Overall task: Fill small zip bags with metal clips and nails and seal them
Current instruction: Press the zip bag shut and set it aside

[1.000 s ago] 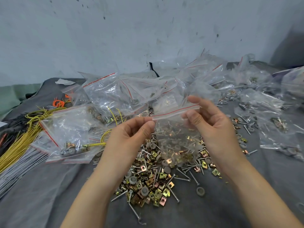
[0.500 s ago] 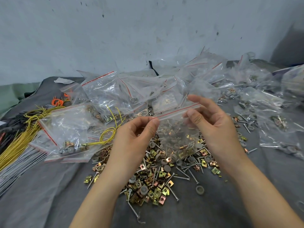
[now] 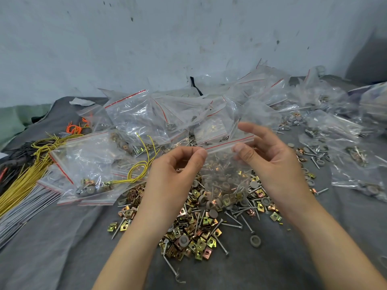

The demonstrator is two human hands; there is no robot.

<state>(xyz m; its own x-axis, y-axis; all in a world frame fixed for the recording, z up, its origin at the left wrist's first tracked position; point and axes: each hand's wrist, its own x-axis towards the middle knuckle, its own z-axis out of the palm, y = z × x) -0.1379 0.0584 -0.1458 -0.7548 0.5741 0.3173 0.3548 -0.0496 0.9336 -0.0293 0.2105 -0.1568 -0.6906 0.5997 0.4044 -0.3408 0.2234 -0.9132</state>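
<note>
I hold a small clear zip bag with a red line along its top in front of me, above a loose heap of brass clips, nails and grey washers. My left hand pinches the zip strip at its left end between thumb and forefinger. My right hand pinches the strip at its right end. Clips, nails and washers sit in the bag's bottom. Both forearms reach in from the bottom edge.
Many filled zip bags are piled behind and to both sides on the grey cloth. Yellow wires and grey wires lie at the left. A pale wall stands behind the pile.
The bag has sunk a little toward the heap. Both hands keep their pinch on the zip strip, with the left thumb now nearer the right hand.
</note>
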